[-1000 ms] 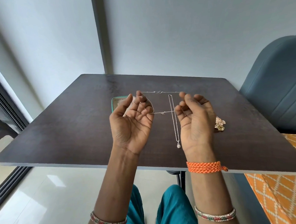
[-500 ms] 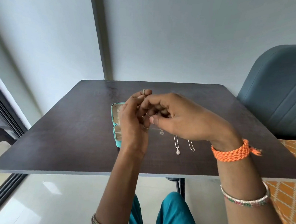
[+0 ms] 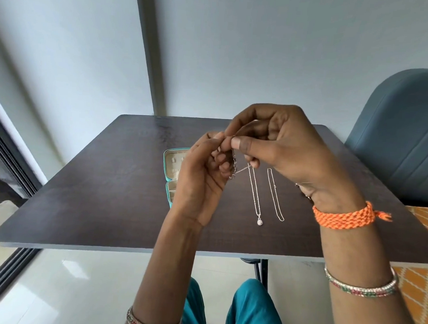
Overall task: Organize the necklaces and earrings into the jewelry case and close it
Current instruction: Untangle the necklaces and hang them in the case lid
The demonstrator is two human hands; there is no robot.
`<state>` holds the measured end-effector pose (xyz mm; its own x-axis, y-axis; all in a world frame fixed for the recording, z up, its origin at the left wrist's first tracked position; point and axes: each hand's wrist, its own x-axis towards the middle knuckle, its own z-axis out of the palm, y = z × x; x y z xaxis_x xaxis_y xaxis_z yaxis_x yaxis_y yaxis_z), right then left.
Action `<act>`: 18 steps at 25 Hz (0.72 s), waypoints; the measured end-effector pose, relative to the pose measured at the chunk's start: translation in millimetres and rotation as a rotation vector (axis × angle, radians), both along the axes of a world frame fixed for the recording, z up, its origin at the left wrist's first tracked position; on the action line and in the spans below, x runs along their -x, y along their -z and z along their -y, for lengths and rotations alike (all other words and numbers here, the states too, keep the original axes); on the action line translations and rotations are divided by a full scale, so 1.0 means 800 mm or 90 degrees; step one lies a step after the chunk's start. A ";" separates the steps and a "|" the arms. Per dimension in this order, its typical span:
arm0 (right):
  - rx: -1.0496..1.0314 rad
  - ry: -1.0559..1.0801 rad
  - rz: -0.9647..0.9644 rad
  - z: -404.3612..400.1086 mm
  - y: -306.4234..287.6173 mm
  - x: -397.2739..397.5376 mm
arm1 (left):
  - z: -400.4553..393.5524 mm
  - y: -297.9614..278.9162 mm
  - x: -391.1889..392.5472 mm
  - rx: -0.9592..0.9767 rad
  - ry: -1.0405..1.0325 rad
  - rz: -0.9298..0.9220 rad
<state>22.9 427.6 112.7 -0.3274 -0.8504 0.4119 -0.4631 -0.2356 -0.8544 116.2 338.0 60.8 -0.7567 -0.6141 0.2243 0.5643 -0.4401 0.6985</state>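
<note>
Your left hand (image 3: 202,176) and right hand (image 3: 281,151) both pinch a thin silver chain necklace (image 3: 234,166) at frame centre. The teal jewelry case (image 3: 168,169) lies open; the silver pendant necklace (image 3: 256,197) waits on the dark table (image 3: 93,192), so most remains.

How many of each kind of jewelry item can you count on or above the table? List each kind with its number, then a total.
Necklaces lying on the table: 2 (pendant necklace, plain chain)
Chains held in the hands: 1 (held chain)
Jewelry cases: 1 (teal case, open)
Total: 4
</note>
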 end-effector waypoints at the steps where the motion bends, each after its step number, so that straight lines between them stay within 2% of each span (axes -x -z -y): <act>1: 0.015 0.008 0.016 0.000 0.000 0.001 | 0.000 0.001 -0.001 0.005 0.013 0.004; 5: 0.036 0.016 0.085 -0.003 -0.001 0.004 | 0.005 0.003 -0.004 0.066 0.033 0.023; 11: -0.006 0.008 0.173 -0.005 -0.001 0.015 | 0.011 0.002 -0.002 0.270 0.006 0.078; 15: -0.006 0.036 0.194 -0.005 0.010 0.016 | 0.011 -0.003 -0.001 0.232 0.023 0.078; 18: 0.008 0.120 0.138 -0.006 0.016 0.016 | 0.005 -0.002 0.001 0.176 0.020 0.053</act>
<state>9.8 432.1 100.1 -0.5606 -0.7616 0.3250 -0.3070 -0.1733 -0.9358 115.7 334.2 62.0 -0.7968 -0.5151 0.3159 0.4893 -0.2431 0.8376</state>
